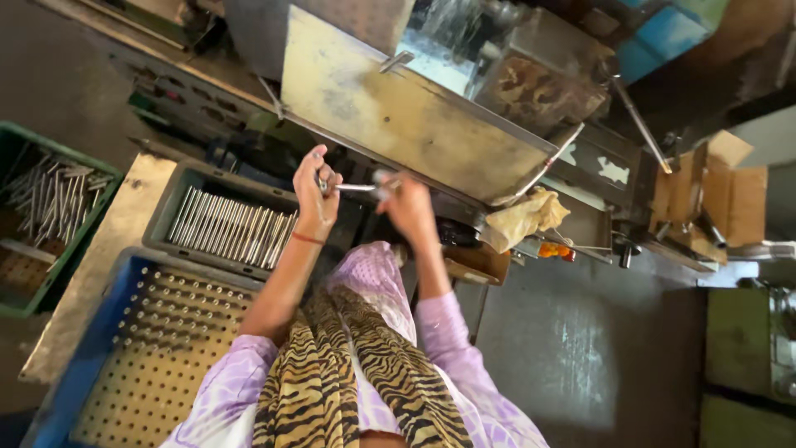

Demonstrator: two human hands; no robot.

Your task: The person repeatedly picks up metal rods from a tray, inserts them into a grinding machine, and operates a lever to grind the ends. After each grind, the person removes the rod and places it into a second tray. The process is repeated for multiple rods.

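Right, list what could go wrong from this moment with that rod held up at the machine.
1. Both the left hand and right hand grip the thin metal rod near the grey machine; fingers could get pinched.
2. A slip could drop the rod among those in the grey tray.
3. The striped scarf hangs loose and might snag.

To your left: a grey tray [186, 187] of metal rods [232, 228], a blue perforated crate [99, 332], a green crate [21, 141]; to your right, a crumpled cloth [526, 217] and a cardboard box [730, 199].
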